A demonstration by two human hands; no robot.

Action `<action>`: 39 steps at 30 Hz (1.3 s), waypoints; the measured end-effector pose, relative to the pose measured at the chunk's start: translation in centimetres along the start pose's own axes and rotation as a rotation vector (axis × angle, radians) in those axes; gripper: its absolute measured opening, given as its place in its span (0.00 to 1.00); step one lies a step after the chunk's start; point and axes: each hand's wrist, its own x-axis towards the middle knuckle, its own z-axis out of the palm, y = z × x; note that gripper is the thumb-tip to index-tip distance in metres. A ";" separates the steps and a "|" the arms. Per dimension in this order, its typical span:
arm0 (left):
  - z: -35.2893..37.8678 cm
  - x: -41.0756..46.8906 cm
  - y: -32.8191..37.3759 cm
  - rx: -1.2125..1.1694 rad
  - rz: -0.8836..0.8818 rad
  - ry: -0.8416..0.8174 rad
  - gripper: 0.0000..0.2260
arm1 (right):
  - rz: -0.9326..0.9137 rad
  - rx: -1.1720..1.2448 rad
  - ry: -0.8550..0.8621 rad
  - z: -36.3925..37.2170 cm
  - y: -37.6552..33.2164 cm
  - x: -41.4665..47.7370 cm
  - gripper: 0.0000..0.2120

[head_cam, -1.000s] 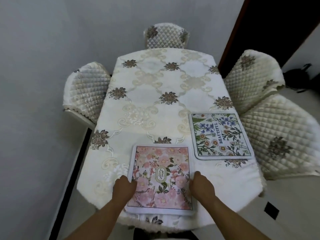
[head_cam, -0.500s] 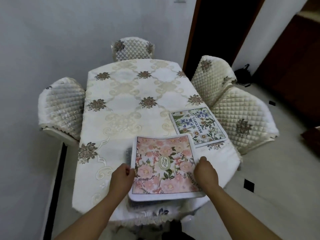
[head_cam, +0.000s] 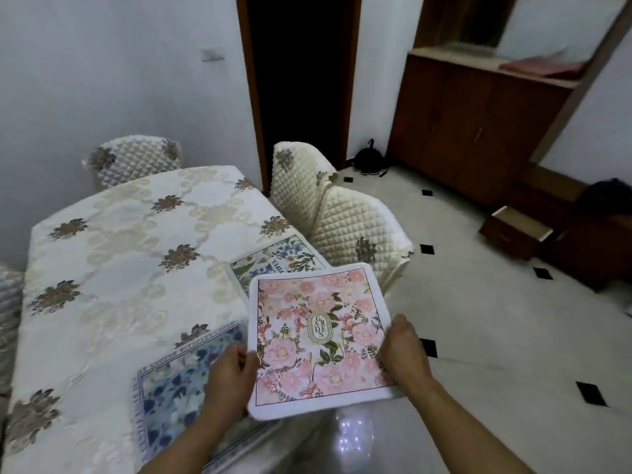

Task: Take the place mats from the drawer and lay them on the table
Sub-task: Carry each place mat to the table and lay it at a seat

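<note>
Head view — pink mat [head_cam: 318,340] mid-laying.
Left hand [head_cam: 232,374], right hand [head_cam: 403,354] pinch opposite edges (blue mat [head_cam: 171,388] already down) — next likely needs bare table [head_cam: 119,268].

Chairs [head_cam: 355,227] tight by table [head_cam: 113,268] rt side

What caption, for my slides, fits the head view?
Left hand and right hand hold a pink mat; blue mat, green mat lie on the table.
</note>
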 end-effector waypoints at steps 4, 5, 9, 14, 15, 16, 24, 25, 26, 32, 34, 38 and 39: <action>7.2 1.5 7.1 0.005 0.062 -0.016 0.09 | 0.061 0.039 0.071 -5.4 7.8 4.4 0.09; 9.2 1.8 8.9 0.000 0.071 -0.012 0.09 | 0.074 0.036 0.080 -6.9 9.7 5.7 0.07; 16.0 2.8 16.2 -0.037 0.089 -0.009 0.09 | 0.094 0.028 0.115 -12.9 15.7 11.0 0.02; 21.6 5.3 22.6 -0.056 0.073 0.004 0.10 | 0.089 0.032 0.138 -17.3 20.0 16.6 0.03; 22.4 6.1 23.6 -0.053 0.069 0.001 0.09 | 0.088 0.038 0.140 -17.7 20.6 17.7 0.03; 23.2 7.1 24.6 -0.046 0.066 -0.002 0.09 | 0.089 0.045 0.141 -18.0 21.3 19.0 0.02; 29.6 17.9 33.1 -0.095 0.132 -0.062 0.09 | 0.123 0.054 0.258 -20.0 25.4 31.1 0.05; 30.7 19.7 34.4 -0.099 0.154 -0.079 0.09 | 0.143 0.057 0.278 -20.7 25.9 32.9 0.06; 31.9 21.5 35.9 -0.101 0.173 -0.098 0.09 | 0.168 0.059 0.298 -21.4 26.5 34.6 0.07; 38.9 29.8 45.4 -0.101 0.237 -0.209 0.09 | 0.310 0.020 0.347 -26.1 30.1 43.5 0.07; 40.7 31.8 48.0 -0.128 0.245 -0.246 0.08 | 0.345 0.010 0.361 -27.2 31.3 46.1 0.07; 44.2 36.7 51.8 -0.106 0.281 -0.235 0.09 | 0.354 0.015 0.373 -28.0 33.0 52.2 0.06; 45.2 38.2 52.5 -0.095 0.278 -0.230 0.09 | 0.349 0.022 0.362 -28.1 33.2 54.2 0.06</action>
